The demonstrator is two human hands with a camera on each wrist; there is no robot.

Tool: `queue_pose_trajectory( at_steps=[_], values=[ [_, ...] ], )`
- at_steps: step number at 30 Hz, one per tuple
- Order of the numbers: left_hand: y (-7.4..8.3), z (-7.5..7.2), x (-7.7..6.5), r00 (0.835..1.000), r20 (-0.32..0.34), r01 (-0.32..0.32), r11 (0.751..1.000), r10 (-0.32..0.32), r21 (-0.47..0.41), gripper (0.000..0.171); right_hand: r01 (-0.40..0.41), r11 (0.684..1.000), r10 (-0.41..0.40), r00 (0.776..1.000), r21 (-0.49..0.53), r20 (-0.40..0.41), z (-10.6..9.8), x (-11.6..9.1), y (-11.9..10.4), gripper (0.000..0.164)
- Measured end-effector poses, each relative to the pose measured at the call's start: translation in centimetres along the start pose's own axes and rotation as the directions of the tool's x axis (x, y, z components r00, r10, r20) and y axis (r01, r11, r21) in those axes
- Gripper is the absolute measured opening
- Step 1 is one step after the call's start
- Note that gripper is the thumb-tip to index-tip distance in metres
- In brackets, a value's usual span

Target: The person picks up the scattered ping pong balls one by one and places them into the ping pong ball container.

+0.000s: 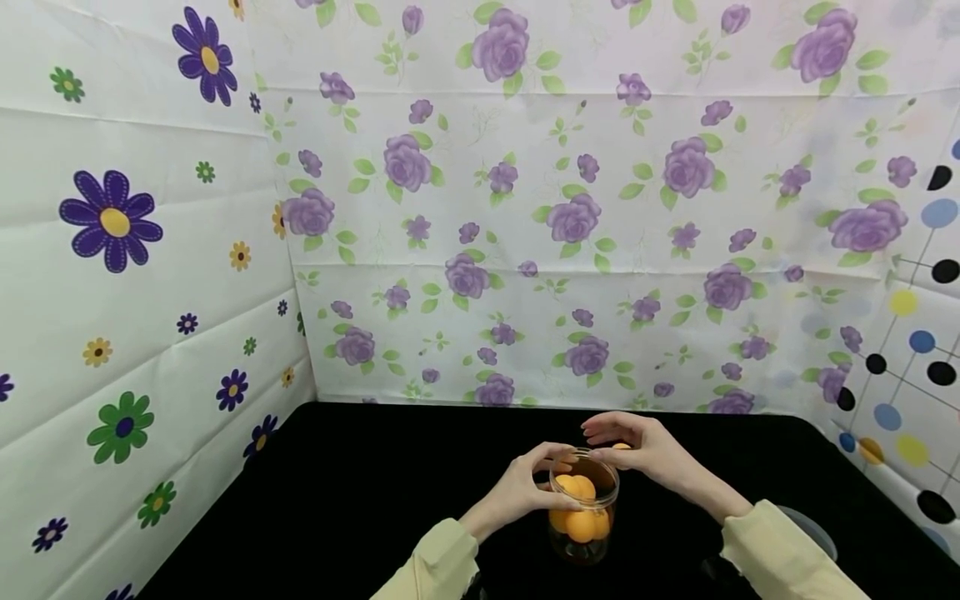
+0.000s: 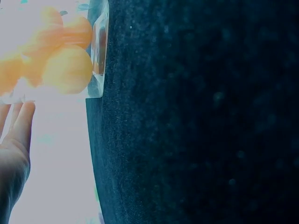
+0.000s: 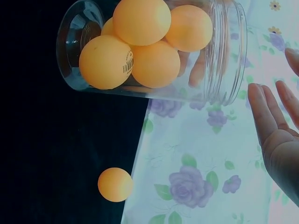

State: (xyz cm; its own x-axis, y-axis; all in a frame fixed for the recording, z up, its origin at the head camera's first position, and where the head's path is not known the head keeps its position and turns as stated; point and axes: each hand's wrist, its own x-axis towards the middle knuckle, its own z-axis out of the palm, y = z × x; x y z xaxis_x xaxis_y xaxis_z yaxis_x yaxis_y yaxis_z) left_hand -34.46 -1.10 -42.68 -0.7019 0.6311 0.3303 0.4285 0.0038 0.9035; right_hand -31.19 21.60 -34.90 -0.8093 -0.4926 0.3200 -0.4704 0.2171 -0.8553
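Observation:
A clear jar [image 1: 581, 550] with several orange ping-pong balls [image 3: 152, 63] inside stands upright on the black tabletop. My left hand [image 1: 521, 490] grips it near the rim, thumb on the near side and fingers round the far side; some fingertips show through the jar wall in the right wrist view. Next to the mouth on the right is my right hand [image 1: 645, 450], its fingers loosely bent with nothing seen between them. In the right wrist view this hand is slightly apart from the rim. One loose ping-pong ball [image 3: 115, 184] lies on the table beyond the jar, partly hidden by the right hand in the head view.
At the right a round, greyish translucent lid or dish [image 1: 813, 533] lies partly behind the right sleeve [image 1: 783, 550]. Flower-patterned sheets [image 1: 465, 208] hang behind and to the left of the black table [image 1: 360, 475]; a dotted sheet [image 1: 900, 400] hangs on the right.

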Motion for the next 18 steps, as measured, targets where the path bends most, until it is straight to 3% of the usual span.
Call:
queue_pose_trajectory(
  at_steps=[18],
  values=[
    [-0.1, 0.0, 0.0, 1.000, -0.001, 0.014, 1.000, -0.014, -0.008, 0.052, 0.026, 1.000, -0.027, 0.999, -0.017, -0.038, -0.4, -0.1, 1.3, 0.039]
  ],
)
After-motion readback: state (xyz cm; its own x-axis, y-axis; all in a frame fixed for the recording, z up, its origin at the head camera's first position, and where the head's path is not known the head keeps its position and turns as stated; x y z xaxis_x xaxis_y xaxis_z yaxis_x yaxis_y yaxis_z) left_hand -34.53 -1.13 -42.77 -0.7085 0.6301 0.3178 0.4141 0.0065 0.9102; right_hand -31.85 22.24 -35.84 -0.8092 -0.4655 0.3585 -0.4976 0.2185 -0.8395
